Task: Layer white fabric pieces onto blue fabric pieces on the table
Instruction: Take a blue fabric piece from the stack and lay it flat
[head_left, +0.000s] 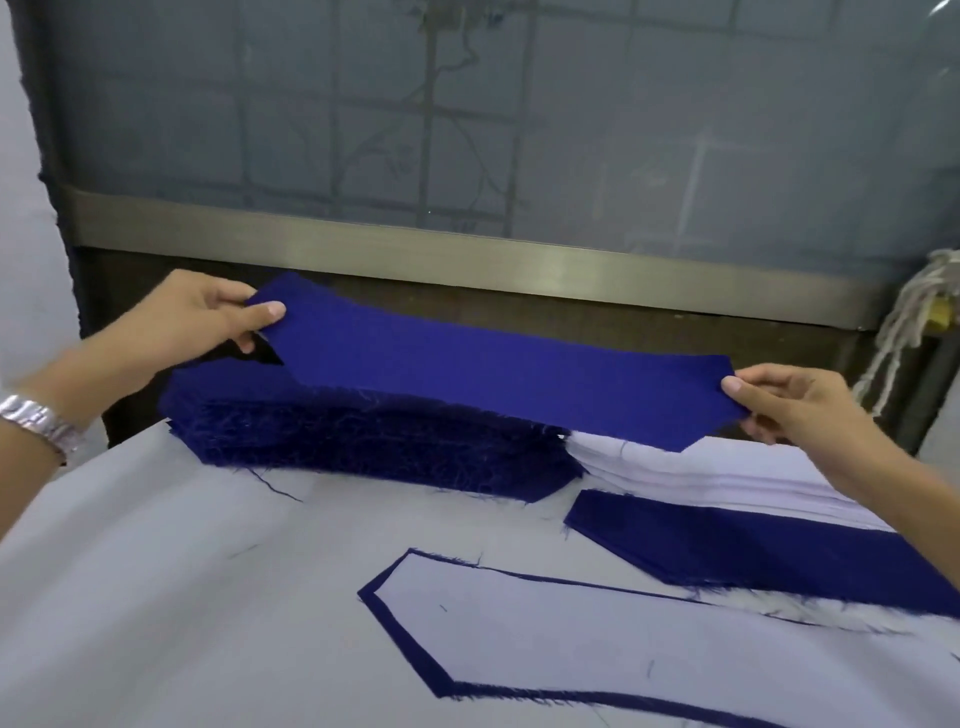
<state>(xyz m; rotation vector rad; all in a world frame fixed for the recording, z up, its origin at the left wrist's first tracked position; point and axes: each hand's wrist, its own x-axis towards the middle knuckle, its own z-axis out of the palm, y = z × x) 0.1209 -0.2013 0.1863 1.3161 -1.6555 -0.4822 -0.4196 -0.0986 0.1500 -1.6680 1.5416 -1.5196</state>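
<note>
A long blue fabric piece (483, 369) with pointed ends hangs in the air, stretched between both hands. My left hand (192, 317) pinches its left end and my right hand (789, 402) pinches its right end. Under it a thick stack of blue pieces (374, 447) with frayed edges lies at the table's far side. To the right of that stack sits a stack of white pieces (727, 475). In front of it lies a single blue piece (753, 551). Nearest me a white piece (571, 639) lies on top of a blue piece, whose edge shows as a border.
The table (156, 597) is covered in pale cloth. A metal-framed window (467, 130) runs along the far side, its sill (415, 244) just behind the stacks. A bundle of pale cord (914, 312) hangs at the right. A metal watch is on my left wrist.
</note>
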